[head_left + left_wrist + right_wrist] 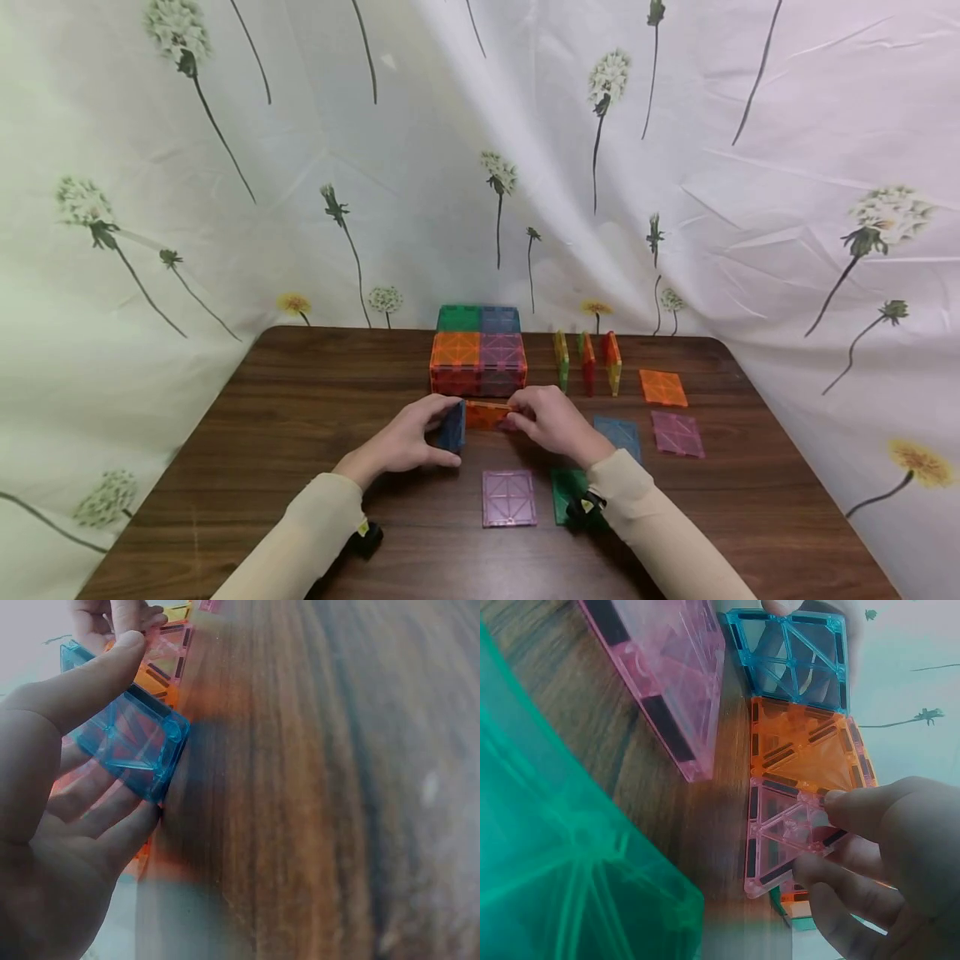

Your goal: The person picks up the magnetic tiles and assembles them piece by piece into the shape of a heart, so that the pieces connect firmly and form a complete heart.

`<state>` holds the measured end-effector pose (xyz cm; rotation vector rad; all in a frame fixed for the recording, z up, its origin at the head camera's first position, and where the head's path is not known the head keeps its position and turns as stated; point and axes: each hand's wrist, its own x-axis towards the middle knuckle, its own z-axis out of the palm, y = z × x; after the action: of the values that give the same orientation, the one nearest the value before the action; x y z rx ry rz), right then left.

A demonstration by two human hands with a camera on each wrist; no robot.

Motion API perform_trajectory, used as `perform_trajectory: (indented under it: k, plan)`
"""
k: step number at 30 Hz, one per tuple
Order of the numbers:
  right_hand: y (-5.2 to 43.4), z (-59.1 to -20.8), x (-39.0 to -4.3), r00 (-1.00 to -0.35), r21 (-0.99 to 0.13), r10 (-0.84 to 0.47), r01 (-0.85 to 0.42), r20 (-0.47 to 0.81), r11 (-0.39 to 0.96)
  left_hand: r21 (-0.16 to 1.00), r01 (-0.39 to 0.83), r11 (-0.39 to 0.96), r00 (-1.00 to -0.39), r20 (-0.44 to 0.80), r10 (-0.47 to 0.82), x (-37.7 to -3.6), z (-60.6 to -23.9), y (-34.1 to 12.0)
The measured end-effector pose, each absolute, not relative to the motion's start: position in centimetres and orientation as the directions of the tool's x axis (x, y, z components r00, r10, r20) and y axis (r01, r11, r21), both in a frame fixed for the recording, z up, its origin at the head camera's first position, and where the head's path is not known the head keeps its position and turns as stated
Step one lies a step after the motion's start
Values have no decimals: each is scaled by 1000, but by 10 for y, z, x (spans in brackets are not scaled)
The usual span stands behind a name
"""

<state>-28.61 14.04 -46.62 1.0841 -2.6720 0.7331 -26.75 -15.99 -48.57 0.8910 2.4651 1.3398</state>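
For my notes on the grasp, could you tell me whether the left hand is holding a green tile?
No, the left hand holds a blue tile upright on the wooden table, thumb over its top edge.

Head view evenly lit, bright and diffuse; soft shadows are cast under the hands on the bench. Wide-angle bending is seen at the edges. Left wrist view is washed out, bench grain smeared, near palm out of focus. Right wrist view: green tile up close is blurred, top right overexposed.
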Motion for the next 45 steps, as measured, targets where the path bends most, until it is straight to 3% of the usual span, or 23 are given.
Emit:
perform_trajectory:
  k: [11, 19, 26, 33, 45]
  plan:
    - [141, -465, -286, -779, -409, -578, -623, 245, 667, 860, 350, 370, -799, 68, 597, -270, -490, -162]
    - [151, -459, -283, -778, -443, -559, -625, 287, 643, 868, 335, 366, -794, 51, 606, -273, -488, -163]
    - [172, -448, -295, -846, -470, -367, -523, 387, 711, 866, 341, 366, -792, 55, 608, -273, -488, -164]
    - [191, -441, -315, -910, -384, -139, -298, 390, 874, 874, 333, 353, -789, 54, 612, -270, -490, -164]
    - [185, -446, -341, -962, -326, -89, -173, 257, 929, 866, 357, 351, -782, 71, 619, -270, -492, -164]
